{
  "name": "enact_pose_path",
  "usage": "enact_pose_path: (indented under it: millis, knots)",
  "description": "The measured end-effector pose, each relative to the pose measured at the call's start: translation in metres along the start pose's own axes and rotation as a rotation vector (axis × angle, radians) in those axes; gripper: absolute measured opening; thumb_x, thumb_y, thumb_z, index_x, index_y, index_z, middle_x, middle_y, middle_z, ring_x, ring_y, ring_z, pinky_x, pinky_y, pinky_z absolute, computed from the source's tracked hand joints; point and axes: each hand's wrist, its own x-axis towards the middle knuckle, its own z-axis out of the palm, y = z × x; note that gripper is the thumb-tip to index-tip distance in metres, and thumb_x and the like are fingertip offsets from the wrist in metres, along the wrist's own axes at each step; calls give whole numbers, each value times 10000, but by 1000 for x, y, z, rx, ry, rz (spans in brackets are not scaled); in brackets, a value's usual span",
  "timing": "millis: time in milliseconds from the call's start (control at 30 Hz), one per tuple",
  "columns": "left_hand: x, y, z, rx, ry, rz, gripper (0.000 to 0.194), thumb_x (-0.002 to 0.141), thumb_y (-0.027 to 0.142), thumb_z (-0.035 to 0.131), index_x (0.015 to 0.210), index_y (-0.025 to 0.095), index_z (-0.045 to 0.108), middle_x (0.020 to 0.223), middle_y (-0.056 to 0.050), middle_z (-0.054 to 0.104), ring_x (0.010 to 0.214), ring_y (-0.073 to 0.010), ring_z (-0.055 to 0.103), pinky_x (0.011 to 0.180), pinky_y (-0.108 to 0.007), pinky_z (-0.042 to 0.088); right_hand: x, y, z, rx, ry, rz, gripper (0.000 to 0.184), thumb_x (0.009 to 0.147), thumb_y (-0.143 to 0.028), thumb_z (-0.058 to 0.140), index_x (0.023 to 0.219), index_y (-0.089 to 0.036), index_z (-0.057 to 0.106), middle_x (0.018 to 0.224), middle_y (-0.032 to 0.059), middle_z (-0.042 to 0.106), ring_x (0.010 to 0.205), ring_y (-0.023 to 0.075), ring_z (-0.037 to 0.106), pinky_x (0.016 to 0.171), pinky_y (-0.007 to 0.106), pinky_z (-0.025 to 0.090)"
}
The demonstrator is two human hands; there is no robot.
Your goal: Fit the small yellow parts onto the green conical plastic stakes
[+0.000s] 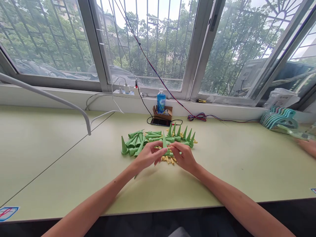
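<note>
My left hand (149, 154) is closed around the base of a green plastic cone spike (164, 141), which points upward. Against the spike's right side, the fingers of my right hand (184, 156) are pinched together on a small yellow piece, mostly hidden by the fingertips. Below and between the hands lie several small yellow plastic pieces (168, 160). A heap of green cone spikes (134, 141) lies behind and left of my left hand. To the back right, several spikes (184, 132) stand upright in a row, with yellow bits beside them.
A phone (161, 122) with a cable lies behind the spikes, before a small cardboard box (168, 113) and a blue liquid bottle (161, 102). Coiled wires (197, 117) rest near the sill. At far right, another person's hand (307, 144) is near teal hangers (278, 118). A white tube (61, 98) crosses the left.
</note>
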Motion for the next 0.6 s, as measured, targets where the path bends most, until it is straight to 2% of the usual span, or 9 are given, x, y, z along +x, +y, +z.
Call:
enact_pose_path:
  millis: [67, 133, 200, 467, 600]
  knots:
    - [-1, -1, 2, 141, 44, 102, 281, 852, 450, 617, 886, 173, 587, 723, 2, 545, 553, -101, 534, 435, -193, 443, 0, 1, 0, -21, 10, 35, 401, 1010, -388, 388, 669, -195, 477, 582, -23, 446, 523, 115, 382, 516, 248, 328]
    - [-1, -4, 4, 257, 87, 193, 254, 857, 428, 612, 928, 184, 607, 909, -34, 550, 618, -94, 545, 473, -194, 479, -1, 3, 1, -26, 18, 68, 425, 1009, -399, 377, 630, -208, 375, 556, -42, 365, 501, 107, 318, 492, 249, 286]
    - [0, -7, 5, 327, 97, 229, 230, 875, 408, 589, 957, 195, 619, 998, -47, 528, 637, -87, 536, 499, -196, 497, -1, 4, 2, -19, 20, 87, 423, 1005, -401, 384, 629, -213, 338, 550, -49, 331, 495, 105, 290, 482, 251, 263]
    - [2, -17, 4, 396, 150, 243, 235, 902, 382, 558, 1052, 208, 605, 967, -46, 562, 640, -103, 537, 495, -200, 512, -1, 4, 4, 20, 28, 147, 376, 983, -415, 442, 680, -194, 478, 562, -42, 395, 503, 105, 321, 489, 249, 274]
    - [1, -17, 6, 416, 161, 209, 268, 906, 372, 551, 1102, 193, 582, 967, -56, 614, 617, -109, 566, 515, -225, 531, -1, 4, 4, 38, 29, 165, 368, 980, -417, 453, 698, -187, 508, 564, -41, 410, 506, 104, 334, 489, 247, 275]
